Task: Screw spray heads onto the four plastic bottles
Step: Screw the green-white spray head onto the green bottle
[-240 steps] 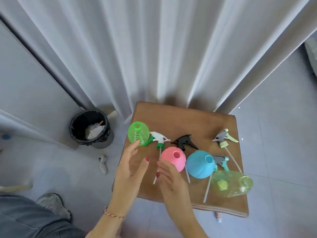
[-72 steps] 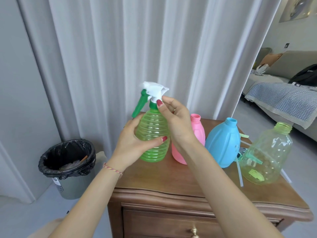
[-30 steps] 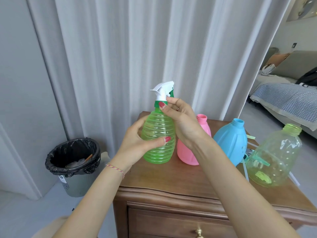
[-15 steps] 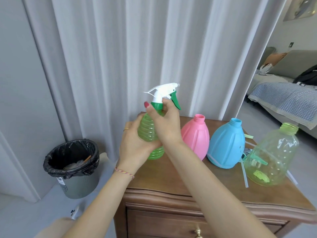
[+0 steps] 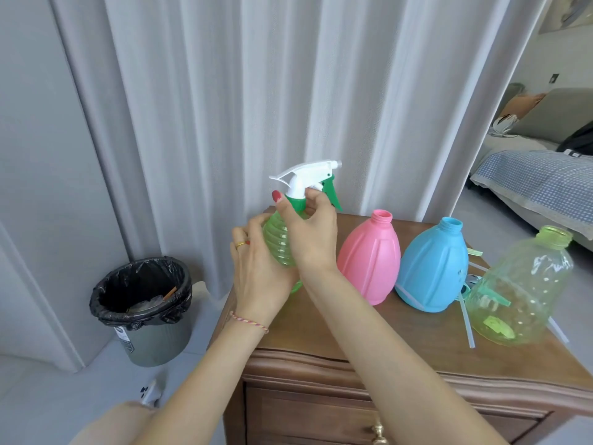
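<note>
My left hand [image 5: 258, 277] wraps the ribbed green bottle [image 5: 278, 244] at the wooden cabinet's left end. My right hand [image 5: 309, 234] pinches the green collar of the white-and-green spray head [image 5: 305, 181] sitting on that bottle's neck, nozzle pointing right. A pink bottle [image 5: 369, 261], a blue bottle [image 5: 433, 268] and a clear yellow-green bottle [image 5: 519, 290] stand to the right with open necks. Loose spray heads with tubes [image 5: 467, 309] lie partly hidden behind the blue and clear bottles.
The bottles stand on a wooden cabinet [image 5: 369, 351] with a drawer and brass knob. A bin lined with a black bag [image 5: 142, 303] sits on the floor to the left. Grey curtains hang right behind. A sofa [image 5: 545, 175] is at the far right.
The spray head has turned on the green bottle, its nozzle now pointing right. My right hand has shifted its grip on the collar. The bottle sits lower, near the cabinet's left end.
</note>
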